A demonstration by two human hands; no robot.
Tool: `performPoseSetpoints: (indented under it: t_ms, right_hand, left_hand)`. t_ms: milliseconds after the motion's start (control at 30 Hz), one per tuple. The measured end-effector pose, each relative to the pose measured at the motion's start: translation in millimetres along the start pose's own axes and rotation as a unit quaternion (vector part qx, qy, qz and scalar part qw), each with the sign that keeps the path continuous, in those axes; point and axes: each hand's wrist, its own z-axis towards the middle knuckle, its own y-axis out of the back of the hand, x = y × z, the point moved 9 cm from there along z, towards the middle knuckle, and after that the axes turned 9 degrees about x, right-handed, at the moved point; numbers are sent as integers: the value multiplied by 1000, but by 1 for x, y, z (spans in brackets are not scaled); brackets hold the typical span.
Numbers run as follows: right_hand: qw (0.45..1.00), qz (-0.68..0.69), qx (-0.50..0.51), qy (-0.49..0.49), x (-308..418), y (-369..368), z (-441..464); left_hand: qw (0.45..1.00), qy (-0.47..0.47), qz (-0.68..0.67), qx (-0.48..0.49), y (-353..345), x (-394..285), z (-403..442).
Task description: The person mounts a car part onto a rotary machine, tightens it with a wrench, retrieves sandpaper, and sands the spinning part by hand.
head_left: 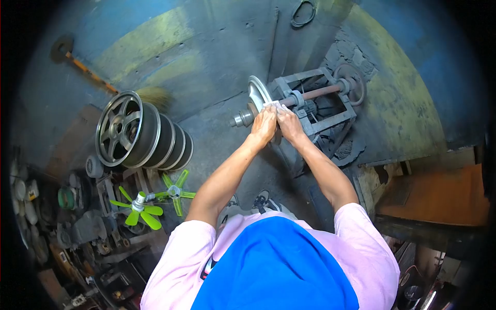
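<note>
My left hand (264, 123) and my right hand (289, 123) are side by side at the near edge of a silvery disc (258, 90). Both have their fingers closed around a small whitish piece (274, 104), cloth or paper, pressed near the disc's rim. What lies beneath the fingers is hidden. The disc stands upright on a horizontal shaft (316, 93), whose stepped metal end (241, 119) sticks out on the left. An angled metal frame (330, 123) carries the shaft, with a pulley wheel (356, 84) at its far right end.
To the left lies a row of stacked wheel rims (135, 150). Green fan blades (149, 220) sit below them, beside cluttered metal parts (88, 232). A broom (152, 98) leans near the wall. At right is a brown board (439, 196).
</note>
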Motion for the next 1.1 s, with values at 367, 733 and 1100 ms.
performPoseSetpoints:
  t_ms: [367,733,1100]
  right_hand:
    - [997,47,2,-58,-19,-11,5]
    - [990,116,-25,-79,-17,-1,2]
    - [970,-106,135,173,5,23,16]
  left_hand:
    - [999,-5,41,-10,15,-9,8]
    - [998,13,54,16,11,-8,17]
    - [958,110,-201,-172,3,3,-24]
